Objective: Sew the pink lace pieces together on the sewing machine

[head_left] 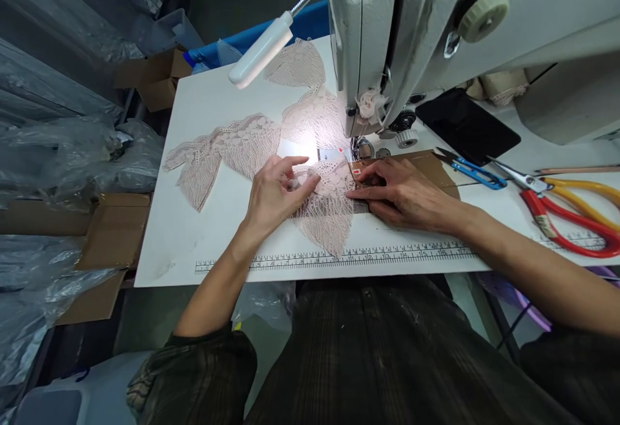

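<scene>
A pale pink lace piece (329, 208) with a scalloped upper edge lies on the table just in front of the sewing machine's presser foot (357, 147). At its left edge is my left hand (276, 192), thumb and index finger spread apart over the lace; its lower fingers are partly hidden. My right hand (402, 194) lies with fingers stretched out, fingertips touching the lace's right edge beside the needle area. More joined lace pieces (249, 144) extend to the left, and others (314, 112) lie behind the needle.
A white lamp (261, 50) shines over the work from the left of the sewing machine (361, 37). Blue thread snips (477, 172), large scissors (566, 202) and a black phone (467, 124) lie right. A printed ruler (290, 262) runs along the front edge. Cardboard boxes (113, 228) stand left.
</scene>
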{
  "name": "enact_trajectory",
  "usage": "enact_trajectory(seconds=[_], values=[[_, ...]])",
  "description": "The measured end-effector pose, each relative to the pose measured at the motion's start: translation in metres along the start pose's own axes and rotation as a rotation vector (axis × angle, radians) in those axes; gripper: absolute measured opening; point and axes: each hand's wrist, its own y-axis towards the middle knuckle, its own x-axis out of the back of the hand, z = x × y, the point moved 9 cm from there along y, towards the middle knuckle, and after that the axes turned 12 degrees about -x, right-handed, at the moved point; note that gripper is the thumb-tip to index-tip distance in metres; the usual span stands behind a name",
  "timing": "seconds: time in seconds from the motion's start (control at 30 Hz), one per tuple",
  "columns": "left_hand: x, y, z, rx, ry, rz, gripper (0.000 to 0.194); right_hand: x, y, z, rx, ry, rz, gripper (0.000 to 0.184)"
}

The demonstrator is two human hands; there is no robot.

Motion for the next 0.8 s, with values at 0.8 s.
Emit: enact_trajectory(seconds=[0.8], values=[[-0.077, 0.021, -0.049, -0.808, 0.660, 0.378, 0.042, 0.002, -0.004, 0.001, 0.025, -0.146, -0.106, 0.033]])
